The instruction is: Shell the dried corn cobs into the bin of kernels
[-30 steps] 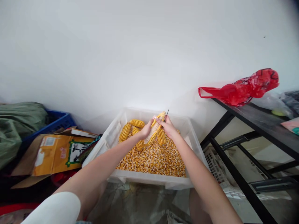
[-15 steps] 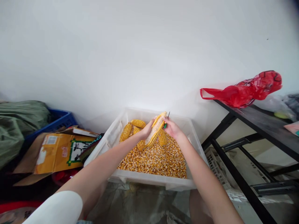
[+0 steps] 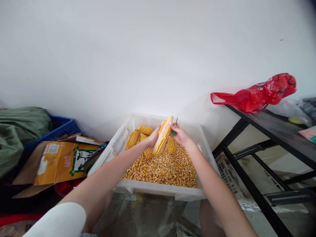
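Note:
My left hand (image 3: 154, 137) is closed round the left side of a corn cob (image 3: 163, 137), which is tilted with its tip up and away. A pale strip without kernels runs along the cob between yellow rows. In my right hand (image 3: 181, 134) is a screwdriver (image 3: 174, 133) with a green handle and a thin dark shaft pointing up; these fingers are at the cob's upper right side. Below is a translucent white plastic bin (image 3: 158, 187) with loose corn kernels (image 3: 165, 169). Several whole cobs (image 3: 133, 139) lie on the kernels, partly hidden by my left hand.
At the left are a torn yellow cardboard box (image 3: 58, 161) and a blue crate (image 3: 67, 128) under green cloth (image 3: 24, 128). A black-framed table (image 3: 278, 131) stands at the right with a red plastic bag (image 3: 261, 95) on it. The white wall (image 3: 158, 59) rises behind the bin.
The cob has turned slightly, with more of its yellow rows facing me on the near right side. Both hands stay at the cob, and the view has shifted a little.

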`<state>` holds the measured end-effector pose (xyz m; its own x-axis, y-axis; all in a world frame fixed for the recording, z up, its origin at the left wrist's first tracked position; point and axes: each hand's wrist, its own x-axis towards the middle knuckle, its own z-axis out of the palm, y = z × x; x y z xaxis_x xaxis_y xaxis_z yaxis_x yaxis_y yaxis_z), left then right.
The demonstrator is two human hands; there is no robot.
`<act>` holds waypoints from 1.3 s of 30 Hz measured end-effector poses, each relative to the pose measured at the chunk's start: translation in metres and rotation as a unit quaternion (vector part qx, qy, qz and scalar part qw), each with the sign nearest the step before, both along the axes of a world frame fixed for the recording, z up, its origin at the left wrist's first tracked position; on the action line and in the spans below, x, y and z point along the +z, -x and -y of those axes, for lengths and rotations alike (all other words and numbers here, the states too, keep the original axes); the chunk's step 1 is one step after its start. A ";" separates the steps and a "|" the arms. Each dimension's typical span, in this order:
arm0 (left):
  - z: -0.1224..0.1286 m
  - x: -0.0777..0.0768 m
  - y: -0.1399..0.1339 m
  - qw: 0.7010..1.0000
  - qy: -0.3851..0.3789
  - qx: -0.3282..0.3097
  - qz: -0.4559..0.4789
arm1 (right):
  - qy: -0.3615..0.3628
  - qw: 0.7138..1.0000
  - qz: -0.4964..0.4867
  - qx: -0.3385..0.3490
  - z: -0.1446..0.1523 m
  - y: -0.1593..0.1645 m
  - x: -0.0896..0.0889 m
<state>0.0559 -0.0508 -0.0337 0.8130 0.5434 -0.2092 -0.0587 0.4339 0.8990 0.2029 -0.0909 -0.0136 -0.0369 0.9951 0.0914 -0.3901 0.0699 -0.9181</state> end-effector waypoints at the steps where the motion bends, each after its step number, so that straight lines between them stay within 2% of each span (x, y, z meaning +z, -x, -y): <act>1: 0.000 0.000 0.000 1.000 0.000 0.003 0.005 | -0.003 1.000 0.011 -0.008 0.001 0.003 0.001; 5: 0.001 -0.006 -0.004 0.998 -0.027 0.059 0.002 | -0.029 0.995 0.064 -0.076 0.002 0.019 0.002; 7: 0.001 -0.010 -0.004 0.997 -0.034 0.067 -0.009 | -0.033 0.992 0.073 -0.099 0.002 0.023 0.001; 9: 0.000 -0.012 -0.003 0.998 -0.031 0.048 -0.018 | -0.024 0.995 0.066 -0.071 0.003 0.019 0.001; 12: -0.003 -0.013 -0.001 1.000 -0.021 0.009 -0.015 | -0.022 0.998 0.058 0.016 0.004 0.008 0.000; 14: -0.006 -0.014 0.000 1.000 -0.014 0.004 -0.006 | -0.029 0.997 0.069 0.030 0.002 0.004 -0.003; 18: -0.007 -0.016 -0.001 0.999 -0.009 0.032 -0.019 | -0.050 0.988 0.125 -0.080 -0.004 0.014 -0.013; 20: -0.006 -0.015 -0.002 0.999 -0.013 0.041 -0.020 | -0.050 0.983 0.137 -0.108 -0.004 0.018 -0.013; 22: -0.004 -0.012 -0.003 0.999 -0.014 0.041 -0.015 | -0.035 0.988 0.129 -0.076 -0.003 0.017 -0.009; 24: -0.004 -0.009 -0.002 0.999 -0.011 0.031 -0.009 | -0.003 0.994 0.112 -0.012 -0.002 0.009 -0.003; 26: -0.006 -0.007 0.000 1.000 -0.002 0.018 0.001 | 0.031 0.993 0.114 -0.005 -0.003 -0.003 -0.002; 28: -0.010 -0.008 0.003 1.000 0.020 0.009 0.012 | 0.075 0.981 0.174 -0.033 -0.007 -0.014 -0.006; 29: -0.011 -0.008 0.005 0.999 0.035 0.008 0.017 | 0.097 0.967 0.231 -0.046 -0.009 -0.017 -0.009; 32: -0.015 -0.009 0.009 0.997 0.067 0.003 0.025 | 0.062 0.926 0.355 -0.115 -0.014 -0.019 -0.016; 34: -0.014 -0.007 0.010 0.997 0.064 -0.003 0.039 | 0.006 0.939 0.326 -0.107 -0.014 -0.012 -0.016; 36: -0.011 -0.005 0.009 0.997 0.055 -0.005 0.061 | -0.029 0.972 0.233 -0.027 -0.009 -0.003 -0.011; 39: -0.006 -0.002 0.006 0.995 0.049 -0.011 0.085 | -0.060 0.986 0.154 0.035 0.000 0.008 -0.003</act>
<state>0.0500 -0.0452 -0.0352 0.8529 0.5084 -0.1190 -0.1955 0.5222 0.8301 0.1947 -0.0904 -0.0164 -0.1503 0.9717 0.1822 -0.1017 0.1681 -0.9805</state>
